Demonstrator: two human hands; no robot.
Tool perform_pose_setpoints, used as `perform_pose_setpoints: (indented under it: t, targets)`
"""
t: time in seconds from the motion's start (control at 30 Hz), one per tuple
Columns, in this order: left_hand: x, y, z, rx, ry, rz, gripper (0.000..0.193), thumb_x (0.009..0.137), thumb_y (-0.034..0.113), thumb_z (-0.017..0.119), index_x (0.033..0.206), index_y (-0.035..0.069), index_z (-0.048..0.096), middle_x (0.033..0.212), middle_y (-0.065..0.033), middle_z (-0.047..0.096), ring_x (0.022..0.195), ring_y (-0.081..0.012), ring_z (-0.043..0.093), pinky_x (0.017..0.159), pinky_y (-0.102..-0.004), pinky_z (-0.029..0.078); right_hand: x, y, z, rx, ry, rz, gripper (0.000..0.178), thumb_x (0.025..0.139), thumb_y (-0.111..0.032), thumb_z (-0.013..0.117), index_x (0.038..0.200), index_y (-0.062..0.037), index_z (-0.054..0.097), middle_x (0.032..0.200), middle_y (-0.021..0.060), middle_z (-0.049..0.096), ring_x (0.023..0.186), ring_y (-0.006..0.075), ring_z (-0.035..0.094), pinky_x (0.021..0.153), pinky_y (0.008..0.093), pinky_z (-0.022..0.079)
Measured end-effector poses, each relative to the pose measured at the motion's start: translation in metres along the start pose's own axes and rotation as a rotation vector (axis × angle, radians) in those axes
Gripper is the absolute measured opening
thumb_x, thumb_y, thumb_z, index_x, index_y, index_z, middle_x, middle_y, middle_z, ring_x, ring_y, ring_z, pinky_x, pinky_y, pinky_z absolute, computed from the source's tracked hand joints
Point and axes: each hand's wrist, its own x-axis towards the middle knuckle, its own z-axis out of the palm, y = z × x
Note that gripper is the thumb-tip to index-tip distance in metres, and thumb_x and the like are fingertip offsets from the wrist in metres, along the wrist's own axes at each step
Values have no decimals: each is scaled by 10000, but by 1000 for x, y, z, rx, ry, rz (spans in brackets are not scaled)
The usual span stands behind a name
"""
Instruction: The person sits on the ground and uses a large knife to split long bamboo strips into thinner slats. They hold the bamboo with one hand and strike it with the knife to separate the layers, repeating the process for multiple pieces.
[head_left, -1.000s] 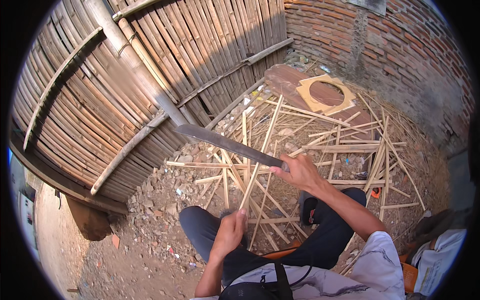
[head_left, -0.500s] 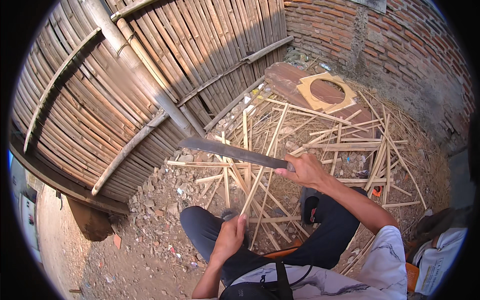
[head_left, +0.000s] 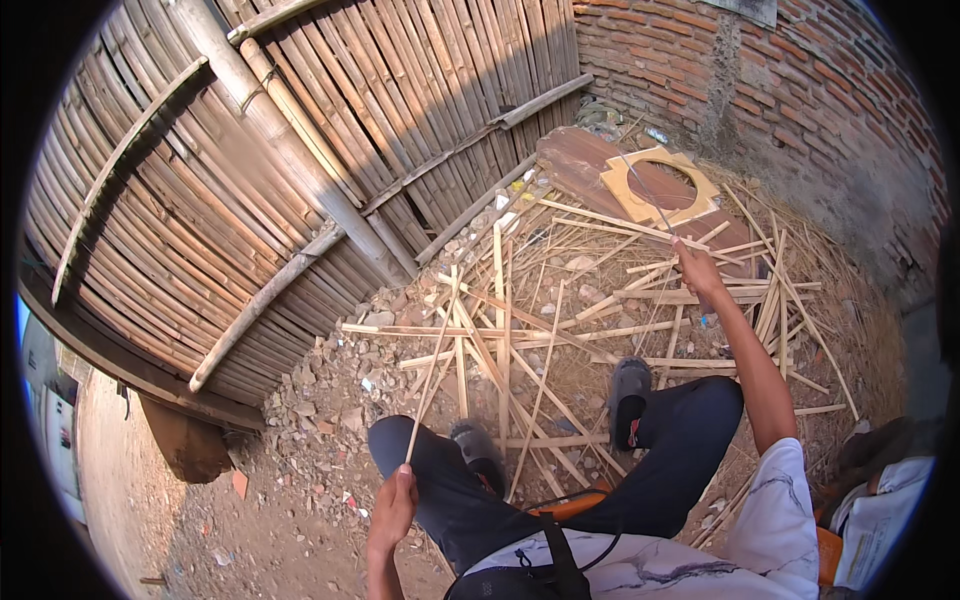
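My left hand (head_left: 393, 508) is closed on the lower end of a thin bamboo strip (head_left: 416, 428), which slants up past my left knee. Farther forward and to the right, my right hand (head_left: 698, 272) grips a machete (head_left: 652, 199) by its handle. The blade points away from me and shows nearly edge-on as a thin dark line, passing in front of the yellowish board. It is apart from the strip. Between and beyond my feet lie many split bamboo strips (head_left: 502, 345), crossed over one another on the ground.
A yellowish board with a round hole (head_left: 622, 190) lies on a brown wooden panel (head_left: 572, 165). A bamboo-slat wall (head_left: 330, 110) stands at the left, a brick wall (head_left: 800, 110) at the back right. Rubble (head_left: 310, 400) covers the ground by my left knee. A pale sack (head_left: 885, 520) sits at my right.
My right hand has swung the machete forward and right, away from the strip, turning the blade edge-on. My left hand has moved left and down, with the strip now angled beside my left knee.
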Motion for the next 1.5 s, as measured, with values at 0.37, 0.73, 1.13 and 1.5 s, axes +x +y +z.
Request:
perform_pose_setpoints:
  t: [0.37,0.73,1.13,1.5]
  targets:
    - [44,94,47,110,8,307,376,1097,305,510,887,-4,557,632,-97,541,590,-189,521,588,-376,430,-133,-74,27,386,-210,-282,579,1030,-568,543,774,-49,554,540,-1,408,452,123,399,446,303,338]
    - [33,149,106,57,-182,421,334,1085,269,548,962,-39,581,709,-204,538,643,-253,497,641,-417,438,-214,-84,76,-181,-211,-891,527,934,-555,699,934,-31,646,521,126,513,461,322,578,479,414,444]
    - [40,132,114,-41,-220,421,393,1100,327,504,895,-5,544,675,-121,500,604,-194,503,570,-365,404,-222,-92,101,-249,-364,-831,671,977,-619,580,1029,38,705,528,187,580,526,375,655,508,469,510]
    - [35,135,106,-514,-592,-84,406,1119,389,437,791,149,429,626,76,314,513,-45,250,451,-239,192,-221,-84,94,-186,-256,-875,585,966,-574,643,947,9,679,502,159,516,459,342,592,490,440,459]
